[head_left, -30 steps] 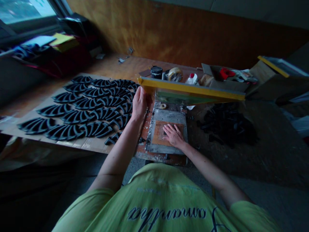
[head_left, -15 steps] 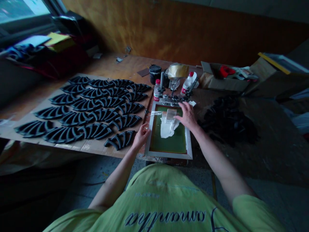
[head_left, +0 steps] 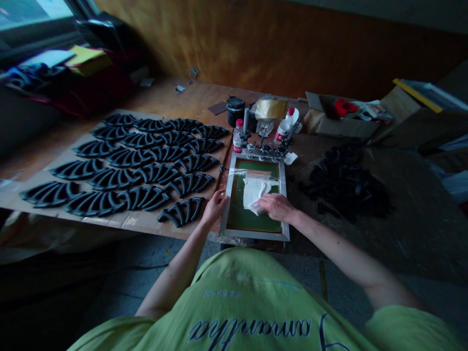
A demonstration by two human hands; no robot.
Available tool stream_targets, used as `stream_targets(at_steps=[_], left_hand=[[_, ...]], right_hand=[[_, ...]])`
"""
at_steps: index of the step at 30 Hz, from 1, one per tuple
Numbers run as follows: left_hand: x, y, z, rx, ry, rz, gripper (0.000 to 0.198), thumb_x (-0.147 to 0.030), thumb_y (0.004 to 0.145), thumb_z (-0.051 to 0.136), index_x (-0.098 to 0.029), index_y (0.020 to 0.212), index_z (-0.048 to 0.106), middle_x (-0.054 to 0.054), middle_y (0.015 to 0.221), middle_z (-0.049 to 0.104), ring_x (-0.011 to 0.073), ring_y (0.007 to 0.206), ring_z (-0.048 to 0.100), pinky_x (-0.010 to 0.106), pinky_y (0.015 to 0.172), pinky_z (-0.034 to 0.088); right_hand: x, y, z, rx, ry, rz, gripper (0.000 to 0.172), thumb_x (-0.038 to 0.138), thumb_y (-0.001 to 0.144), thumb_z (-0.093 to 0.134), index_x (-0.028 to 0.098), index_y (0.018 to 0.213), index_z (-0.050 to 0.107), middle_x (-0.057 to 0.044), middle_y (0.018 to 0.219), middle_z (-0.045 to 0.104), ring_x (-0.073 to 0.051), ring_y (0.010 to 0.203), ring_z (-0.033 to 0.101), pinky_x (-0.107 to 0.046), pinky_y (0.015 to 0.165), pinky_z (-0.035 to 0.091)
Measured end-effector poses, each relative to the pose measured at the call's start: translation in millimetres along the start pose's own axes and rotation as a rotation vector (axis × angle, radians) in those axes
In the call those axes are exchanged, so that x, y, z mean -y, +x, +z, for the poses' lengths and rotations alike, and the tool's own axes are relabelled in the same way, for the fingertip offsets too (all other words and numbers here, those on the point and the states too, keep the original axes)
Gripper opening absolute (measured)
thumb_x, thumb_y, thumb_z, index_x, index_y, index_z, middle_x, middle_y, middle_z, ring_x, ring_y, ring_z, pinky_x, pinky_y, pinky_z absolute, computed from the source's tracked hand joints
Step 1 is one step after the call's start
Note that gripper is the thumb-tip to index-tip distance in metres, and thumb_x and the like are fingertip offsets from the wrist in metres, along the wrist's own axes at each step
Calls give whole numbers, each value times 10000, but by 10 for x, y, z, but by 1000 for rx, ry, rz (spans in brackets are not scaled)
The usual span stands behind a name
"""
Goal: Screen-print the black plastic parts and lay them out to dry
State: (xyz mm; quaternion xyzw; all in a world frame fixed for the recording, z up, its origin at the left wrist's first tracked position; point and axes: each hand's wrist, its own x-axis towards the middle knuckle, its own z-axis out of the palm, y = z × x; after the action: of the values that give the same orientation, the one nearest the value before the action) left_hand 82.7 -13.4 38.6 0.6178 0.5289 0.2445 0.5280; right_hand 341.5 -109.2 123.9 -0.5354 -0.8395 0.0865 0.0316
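The frame point(head_left: 256, 235) is now lowered and lies on the bench point(head_left: 199, 100); one second ago it was raised, and the right hand point(head_left: 280, 207) was under it, on a board. Half a second ago this hand was open above the far part of the frame. Now it has come nearer, to the lower right corner of the white patch point(head_left: 253, 191), which lies on the green mesh point(head_left: 268, 222) inside the frame. Its fingers are bent and seem to touch the patch, but I cannot tell if they grasp some tool there. The left hand point(head_left: 214, 208) has stayed at the left side of the frame, with fingers curled against it; whether they grip it, I cannot tell.

From this I judge that the handling has passed from below the frame to its upper face, and that the left hand may be steadying it.

To the left of the frame, rows of black curved parts point(head_left: 117, 179) lie as before; to the right of it is a dark heap point(head_left: 351, 185), its pieces hard to distinguish. Just behind the frame stands a red-capped bottle point(head_left: 238, 137).
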Motion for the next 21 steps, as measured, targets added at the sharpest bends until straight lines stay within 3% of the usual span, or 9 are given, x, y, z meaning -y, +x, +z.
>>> stream_targets(at_steps=[3,5,8,11,13,18,21], left_hand=[[-17,-7,-9,-8,2,17,594,-553,833,607,-192,1303,644,16,762,674,137,594,558,227,544,413],[-22,-6,-15,-6,0,20,588,-553,826,615,-195,1290,651,13,753,673,136,588,552,228,541,411],[-13,5,-13,-3,-21,6,587,-554,809,629,-202,1279,653,7,745,672,136,588,554,228,541,411],[-1,18,-6,1,-60,-25,608,-566,788,642,-199,1272,648,9,758,670,138,601,567,227,543,413],[-21,20,-16,23,-93,-45,639,-582,781,643,-196,1290,629,10,781,670,134,601,569,222,534,407],[-289,-26,-132,75,-204,-64,742,-544,750,699,-215,1400,560,-31,690,608,104,501,482,214,488,360],[-594,-63,-211,16,-293,-2,658,-555,767,703,-192,1312,639,-10,684,611,119,546,513,222,501,383]], right_hand=[[-66,84,-57,-50,11,97,87,134,849,635,206,847,685,-36,867,708,-198,854,615,-282,708,411],[-43,109,5,-118,-21,160,111,117,863,607,194,868,687,-57,879,705,-207,869,615,-289,719,420],[57,18,174,-144,-23,97,194,46,857,562,173,923,693,-77,923,709,-198,875,622,-288,739,439],[94,-60,221,-126,50,54,106,107,874,627,180,917,691,-61,912,715,-183,831,641,-279,726,459],[54,25,128,-155,96,130,55,202,889,687,202,943,696,-44,923,725,-187,840,659,-282,732,479],[-245,494,-334,-333,142,405,521,271,870,751,262,1368,598,-45,1146,727,-213,982,675,-331,833,521],[-623,455,-591,-451,199,517,577,357,916,699,214,1449,533,-60,1095,733,-189,904,671,-314,824,505]])
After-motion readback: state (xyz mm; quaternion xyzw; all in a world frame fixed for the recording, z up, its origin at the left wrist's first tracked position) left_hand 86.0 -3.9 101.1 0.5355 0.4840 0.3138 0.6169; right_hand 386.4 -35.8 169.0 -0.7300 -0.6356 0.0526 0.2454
